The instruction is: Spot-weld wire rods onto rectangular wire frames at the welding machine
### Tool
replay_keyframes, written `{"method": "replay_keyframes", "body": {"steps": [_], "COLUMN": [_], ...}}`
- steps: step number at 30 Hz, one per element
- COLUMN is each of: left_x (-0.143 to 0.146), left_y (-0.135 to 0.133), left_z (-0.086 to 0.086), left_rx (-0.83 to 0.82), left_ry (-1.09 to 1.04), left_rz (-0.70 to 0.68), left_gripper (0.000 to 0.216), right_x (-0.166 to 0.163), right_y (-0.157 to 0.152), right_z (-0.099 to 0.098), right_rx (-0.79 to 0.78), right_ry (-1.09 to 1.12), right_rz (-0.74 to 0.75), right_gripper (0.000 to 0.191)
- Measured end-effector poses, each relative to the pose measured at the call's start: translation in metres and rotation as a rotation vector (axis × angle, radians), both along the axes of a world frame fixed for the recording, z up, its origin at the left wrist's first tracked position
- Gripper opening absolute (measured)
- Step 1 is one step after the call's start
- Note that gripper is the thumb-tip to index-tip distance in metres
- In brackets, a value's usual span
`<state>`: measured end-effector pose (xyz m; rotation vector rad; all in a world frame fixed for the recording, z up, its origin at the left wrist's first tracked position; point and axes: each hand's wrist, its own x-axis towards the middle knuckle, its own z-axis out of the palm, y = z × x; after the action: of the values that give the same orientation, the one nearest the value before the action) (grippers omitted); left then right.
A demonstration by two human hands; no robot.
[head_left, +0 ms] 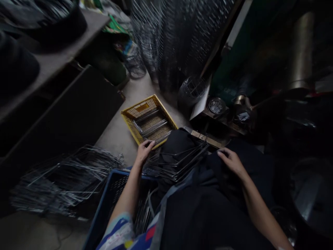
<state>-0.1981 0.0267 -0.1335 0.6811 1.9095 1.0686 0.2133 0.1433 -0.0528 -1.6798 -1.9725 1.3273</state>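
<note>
My left hand is at the near corner of a yellow plastic crate, fingers curled and thumb pointing right. Whatever lies between those fingers is too dim to make out. Several bent wire pieces lie inside the crate. Across my lap rests a stack of bent wire frames, over dark cloth. To the right of that stack is my right hand, with thumb and fingers drawn together above the dark cloth. Any thin object in it cannot be seen.
A blue crate holding wires stands by my left side. Tangled wire frames lie on the floor further left. Bundles of wire mesh rise behind. At right are a small bowl of metal bits and a dark green machine.
</note>
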Motion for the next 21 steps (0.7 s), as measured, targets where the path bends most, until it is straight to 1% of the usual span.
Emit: {"method": "replay_keyframes", "body": {"steps": [2, 4, 5, 6, 7, 9, 11, 13, 16, 18, 19, 21], "left_x": [0.023, 0.048, 0.059, 0.068, 0.075, 0.081, 0.081, 0.078, 0.074, 0.074, 0.075, 0.076], "left_y": [0.000, 0.001, 0.001, 0.001, 0.002, 0.003, 0.010, 0.022, 0.055, 0.084, 0.100, 0.134], "left_z": [0.025, 0.046, 0.054, 0.059, 0.061, 0.061, 0.059, 0.060, 0.071, 0.079, 0.082, 0.081], "left_rx": [0.086, 0.197, 0.244, 0.276, 0.291, 0.304, 0.313, 0.329, 0.344, 0.274, 0.217, 0.092], "left_ry": [0.024, 0.201, 0.326, 0.442, 0.525, 0.599, 0.635, 0.672, 0.632, 0.555, 0.522, 0.486], "left_rz": [-0.300, -0.638, -0.763, -0.832, -0.843, -0.813, -0.794, -0.817, -0.782, -0.751, -0.769, -0.858], "left_gripper": [0.030, 0.026, 0.026, 0.029, 0.032, 0.029, 0.026, 0.027, 0.031, 0.035, 0.038, 0.045], "right_x": [-0.004, -0.003, 0.000, 0.006, 0.014, 0.035, 0.061, 0.089, 0.134, 0.167, 0.185, 0.220], "right_y": [0.004, 0.006, 0.007, 0.008, 0.008, 0.007, 0.006, 0.005, 0.003, 0.001, -0.002, -0.010], "right_z": [0.005, 0.013, 0.017, 0.021, 0.024, 0.030, 0.034, 0.037, 0.038, 0.036, 0.033, 0.026], "right_rx": [0.051, 0.081, 0.097, 0.118, 0.143, 0.200, 0.248, 0.283, 0.331, 0.361, 0.379, 0.424], "right_ry": [-0.011, -0.037, -0.054, -0.070, -0.082, -0.097, -0.106, -0.096, -0.045, -0.026, -0.034, -0.100], "right_rz": [0.030, 0.048, 0.048, 0.039, 0.021, -0.039, -0.112, -0.192, -0.351, -0.477, -0.538, -0.631], "right_gripper": [0.036, 0.036, 0.036, 0.036, 0.036, 0.036, 0.036, 0.035, 0.035, 0.036, 0.036, 0.036]}}
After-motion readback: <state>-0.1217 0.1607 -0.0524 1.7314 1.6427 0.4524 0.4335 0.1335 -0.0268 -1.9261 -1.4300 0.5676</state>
